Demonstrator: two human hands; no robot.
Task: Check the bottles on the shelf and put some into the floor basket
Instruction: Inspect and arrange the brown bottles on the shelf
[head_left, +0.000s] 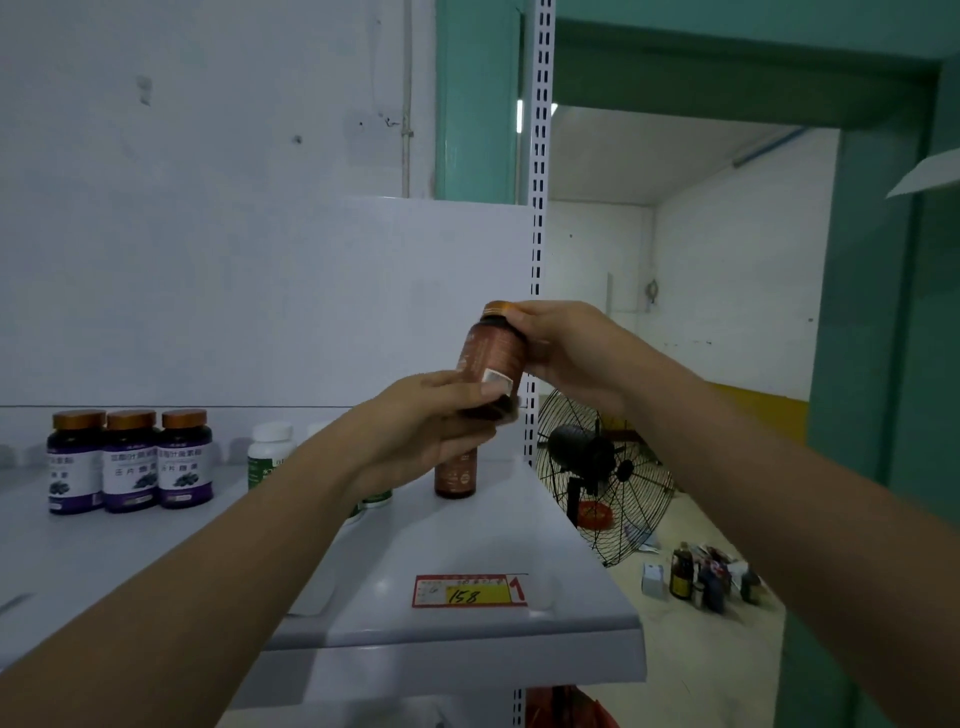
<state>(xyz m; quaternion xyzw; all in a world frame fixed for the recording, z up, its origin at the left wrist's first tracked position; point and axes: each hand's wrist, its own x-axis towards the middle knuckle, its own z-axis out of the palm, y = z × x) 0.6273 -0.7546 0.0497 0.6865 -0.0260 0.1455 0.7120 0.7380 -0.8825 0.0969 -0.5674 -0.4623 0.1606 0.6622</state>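
Observation:
A brown bottle (491, 358) with a copper cap is held up in the air above the white shelf (467, 545), slightly tilted. My left hand (441, 415) grips its bottom end, and my right hand (566, 353) holds its cap and upper side. A second brown bottle (456, 475) stands on the shelf right below, partly hidden by my left hand. Three purple-labelled bottles (130, 460) with copper caps stand in a row at the left. White bottles with green labels (267, 452) stand behind my left forearm. The floor basket is not clearly in view.
A red and yellow price tag (470, 591) marked 158 lies on the shelf front. A slotted shelf upright (539, 208) rises at the right edge. Beyond it a black floor fan (597, 467) and small bottles and boxes (701, 574) sit on the floor. Something red (571, 709) shows under the shelf.

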